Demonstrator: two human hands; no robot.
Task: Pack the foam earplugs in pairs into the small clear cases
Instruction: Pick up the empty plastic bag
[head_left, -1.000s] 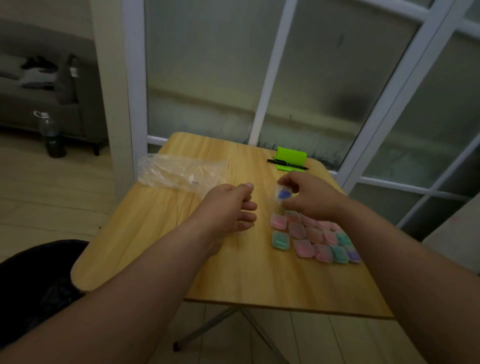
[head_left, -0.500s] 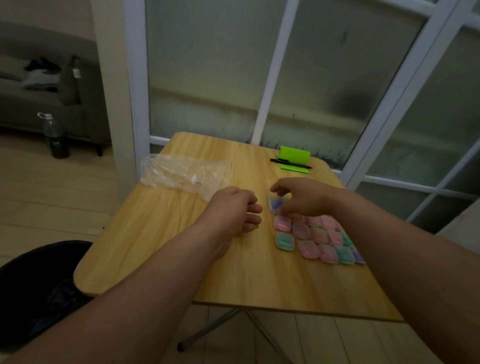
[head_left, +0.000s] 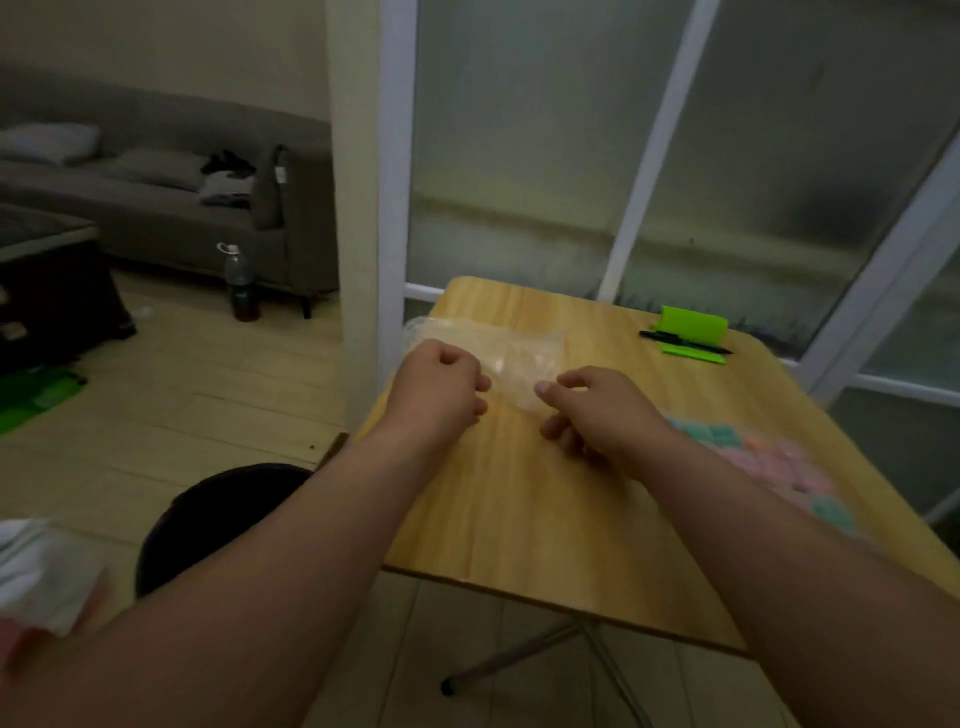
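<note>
Leftward now, at crinkly clear bag (head_left: 514, 358): left hand (head_left: 441, 384) fisted, right hand (head_left: 597, 410) loosely curled, grips unclear

Nothing can be read anywhere. The bottle (head_left: 240, 283) on the floor, far out to the left of the left hand (head_left: 441, 384), is too dim and small for any label to be made out. The green holder (head_left: 693, 332) and the pen (head_left: 685, 343), beyond the right hand (head_left: 602, 415) on the surface (head_left: 519, 519), show no legible print. The cases (head_left: 769, 457) just right of the right hand are blurred, so any marks on them are lost.
</note>
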